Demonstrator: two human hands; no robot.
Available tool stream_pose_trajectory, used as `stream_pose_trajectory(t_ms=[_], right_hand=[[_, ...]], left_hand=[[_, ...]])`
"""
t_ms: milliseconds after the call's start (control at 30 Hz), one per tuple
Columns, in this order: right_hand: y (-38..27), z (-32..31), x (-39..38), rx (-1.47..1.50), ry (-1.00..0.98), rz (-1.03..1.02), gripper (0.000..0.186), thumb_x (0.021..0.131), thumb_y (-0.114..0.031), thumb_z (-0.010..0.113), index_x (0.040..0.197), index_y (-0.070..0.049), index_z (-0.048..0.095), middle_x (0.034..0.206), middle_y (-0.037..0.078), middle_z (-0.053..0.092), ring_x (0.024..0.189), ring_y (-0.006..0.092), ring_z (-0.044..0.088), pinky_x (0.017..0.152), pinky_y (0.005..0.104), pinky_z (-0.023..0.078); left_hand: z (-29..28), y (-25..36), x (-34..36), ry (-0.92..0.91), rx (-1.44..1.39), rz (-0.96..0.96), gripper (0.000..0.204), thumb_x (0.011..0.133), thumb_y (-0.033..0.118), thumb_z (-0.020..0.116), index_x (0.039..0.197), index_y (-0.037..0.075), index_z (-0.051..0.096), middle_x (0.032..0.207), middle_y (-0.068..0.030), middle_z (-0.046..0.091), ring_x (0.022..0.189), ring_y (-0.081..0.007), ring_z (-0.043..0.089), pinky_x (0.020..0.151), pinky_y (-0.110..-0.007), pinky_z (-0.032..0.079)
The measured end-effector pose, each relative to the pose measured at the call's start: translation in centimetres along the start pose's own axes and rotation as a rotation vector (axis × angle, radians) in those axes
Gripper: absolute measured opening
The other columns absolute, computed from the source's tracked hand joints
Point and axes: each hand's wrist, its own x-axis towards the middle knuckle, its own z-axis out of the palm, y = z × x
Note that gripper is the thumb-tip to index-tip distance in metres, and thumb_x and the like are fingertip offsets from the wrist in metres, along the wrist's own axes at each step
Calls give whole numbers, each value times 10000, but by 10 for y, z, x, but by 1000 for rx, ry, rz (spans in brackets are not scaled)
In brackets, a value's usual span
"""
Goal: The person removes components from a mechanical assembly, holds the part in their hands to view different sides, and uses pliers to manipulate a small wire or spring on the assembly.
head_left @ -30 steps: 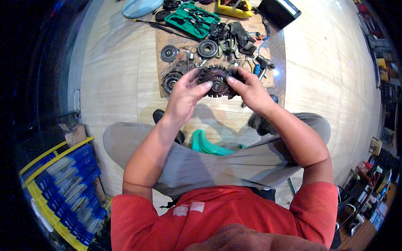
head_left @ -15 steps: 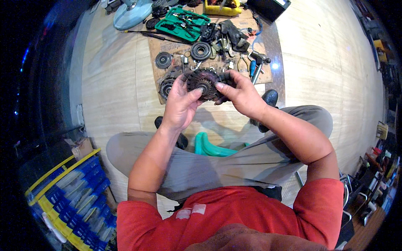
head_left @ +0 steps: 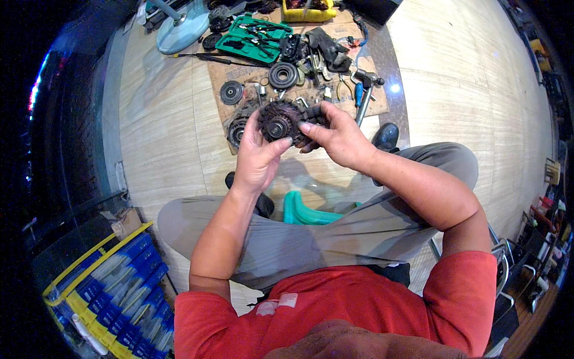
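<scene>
Between my hands is a greasy, dark, round motor part point(head_left: 278, 118) with a toothed-looking rim, reddish-brown windings and a round hub facing up. My left hand point(head_left: 260, 154) grips its left side, fingers behind it and thumb along its lower edge. On the other side, my right hand point(head_left: 336, 133) holds the part's right edge with the thumb on top; its fingertips are blackened and partly hidden. Just left of the part, a dark housing with a round hub point(head_left: 237, 130) lies on cardboard point(head_left: 216, 70). Beyond it are a black grooved pulley point(head_left: 283, 75) and a smaller disc point(head_left: 231, 92).
An open green tool case point(head_left: 226, 44) lies at the back, beside a yellow container point(head_left: 311, 15). Black gloves point(head_left: 327, 49), a blue-handled screwdriver point(head_left: 359, 93) and a hammer-like metal tool point(head_left: 366, 103) lie right. A green stool point(head_left: 310, 214) is between my legs.
The motor part has tilted, showing more of its hub. My left thumb has slid off the hub to the lower edge. The view has shifted slightly.
</scene>
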Motion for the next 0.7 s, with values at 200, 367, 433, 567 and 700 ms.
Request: stream_pose_trajectory(t_ms=[200, 367, 433, 567, 700], right_hand=[[1, -1, -1, -75, -2, -14, 250, 908, -111, 606, 1082, 37, 502, 904, 101, 621, 777, 161, 636, 678, 291, 549], [0, 0, -2, -18, 2, 6, 268, 887, -108, 637, 1074, 36, 510, 900, 95, 619, 787, 154, 628, 679, 289, 550], [-3, 2, -3, 5, -2, 8, 270, 881, -104, 645, 1070, 35, 511, 898, 94, 620, 787, 152, 628, 673, 288, 551], [-12, 4, -5, 3, -11, 30, 270, 875, -93, 651, 1069, 36, 516, 896, 88, 623, 788, 146, 628, 663, 282, 552], [-9, -2, -4, -343, 22, -106, 278, 843, -152, 672, 1023, 29, 562, 890, 180, 648, 766, 261, 651, 668, 373, 523]], left_hand=[[1, 1, 0, 4, 99, 49, 747, 724, -125, 661, 1362, 11, 297, 1252, -115, 502, 1164, -216, 513, 1014, -358, 418], [2, 4, 0, -21, 26, 27, 741, 712, -129, 649, 1356, 13, 311, 1248, -119, 502, 1171, -224, 508, 1014, -366, 416], [0, 5, -1, -29, -9, 17, 743, 705, -126, 650, 1353, 15, 316, 1246, -121, 502, 1174, -229, 506, 1016, -369, 413], [-2, 9, 0, -59, 59, 50, 762, 677, -117, 671, 1344, 18, 329, 1234, -122, 503, 1166, -233, 510, 1016, -370, 416], [6, 15, 0, -36, 165, 88, 780, 649, -111, 701, 1329, 19, 342, 1220, -115, 505, 1141, -221, 525, 1001, -355, 434]])
